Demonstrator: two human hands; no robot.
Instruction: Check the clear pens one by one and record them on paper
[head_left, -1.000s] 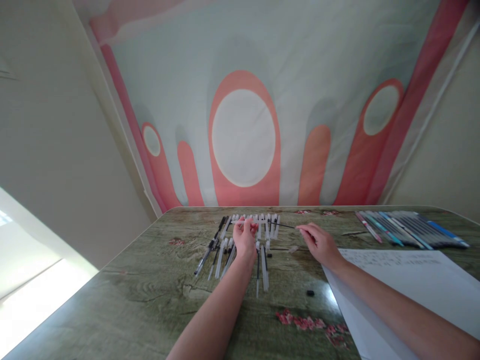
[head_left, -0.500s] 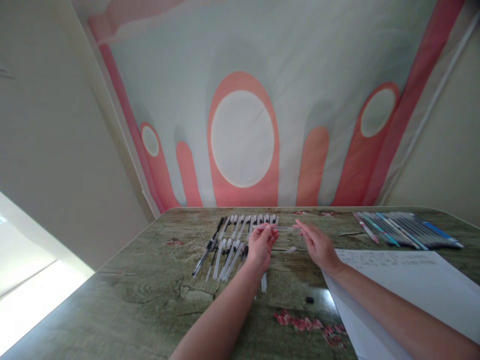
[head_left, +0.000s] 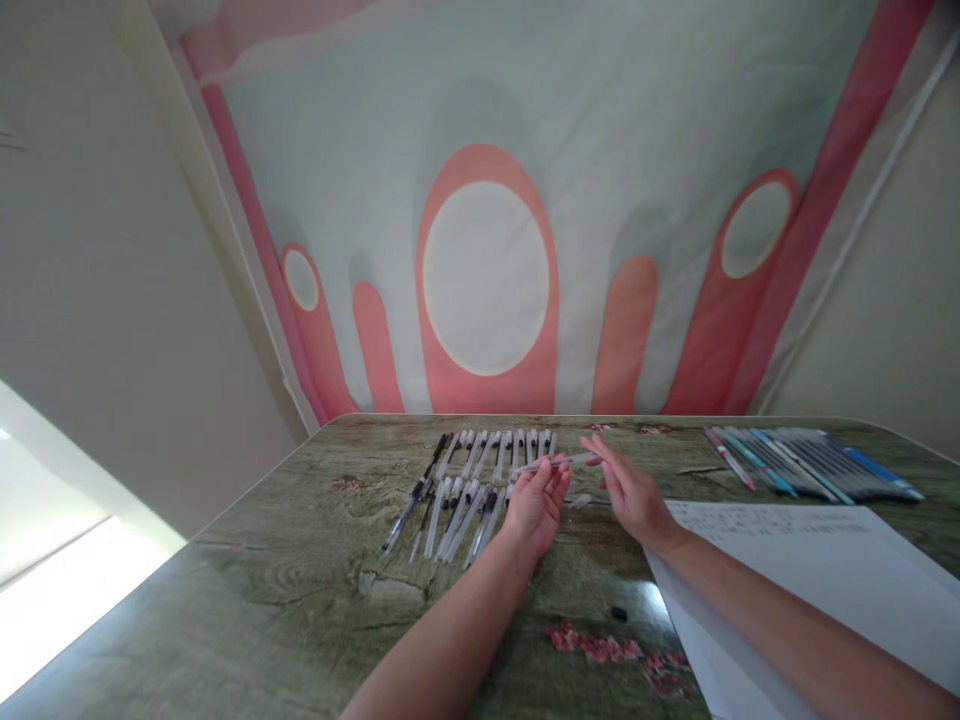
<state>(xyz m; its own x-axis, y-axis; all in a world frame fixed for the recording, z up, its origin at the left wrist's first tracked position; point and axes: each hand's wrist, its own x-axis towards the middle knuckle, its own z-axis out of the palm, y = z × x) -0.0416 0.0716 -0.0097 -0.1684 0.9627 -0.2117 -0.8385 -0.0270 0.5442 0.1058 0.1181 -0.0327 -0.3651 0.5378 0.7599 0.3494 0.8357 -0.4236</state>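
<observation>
A thin, clear pen barrel (head_left: 576, 459) is held level above the table between my two hands. My left hand (head_left: 536, 510) is closed on its left part, with the palm turned partly up. My right hand (head_left: 634, 500) has its fingertips at the barrel's right end, thumb and fingers about it. On the table between the hands lies a small clear piece (head_left: 581, 500), perhaps a pen cap. Two rows of clear pens with black parts (head_left: 469, 505) lie to the left, the near row partly behind my left hand.
A small black piece (head_left: 619, 613) lies on the wood-patterned table (head_left: 300, 590). White paper with writing (head_left: 817, 590) sits under my right forearm. Farther right lies a row of coloured and grey pens (head_left: 810, 462). A patterned wall covering (head_left: 487, 390) stands behind the table.
My left hand has shifted slightly right and turned more palm-up. The barrel now tilts up a little towards the right, and the hands are closer together.
</observation>
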